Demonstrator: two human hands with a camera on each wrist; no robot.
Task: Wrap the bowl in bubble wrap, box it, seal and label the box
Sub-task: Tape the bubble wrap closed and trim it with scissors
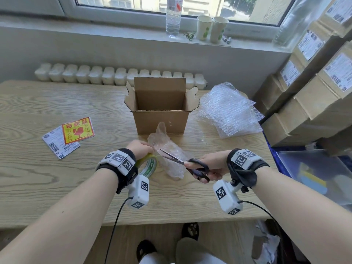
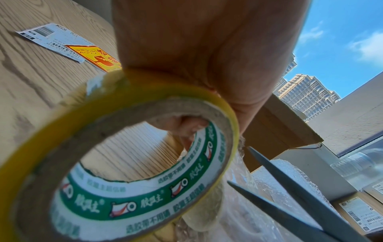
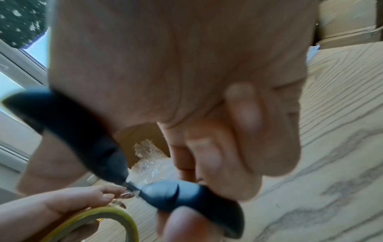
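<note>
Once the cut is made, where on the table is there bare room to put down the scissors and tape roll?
Bare wood lies along the table near edge, under both forearms, and between the labels and the cardboard box. Another strip sits right of the right hand, below the bubble wrap stack. It is crowded mid-table, where the wrapped bundle, scissors and tape roll meet.

**Both hands raised over the table, each gripping a tool**

The left hand (image 1: pixel 140 148) curls round a tape roll (image 1: pixel 150 165), one finger (image 2: pixel 186 126) hooked through its core. The right hand (image 1: pixel 210 164) holds scissors (image 1: pixel 187 164), fingers through the black handles, blades parted and aimed toward the left hand. Both forearms reach forward.
</note>
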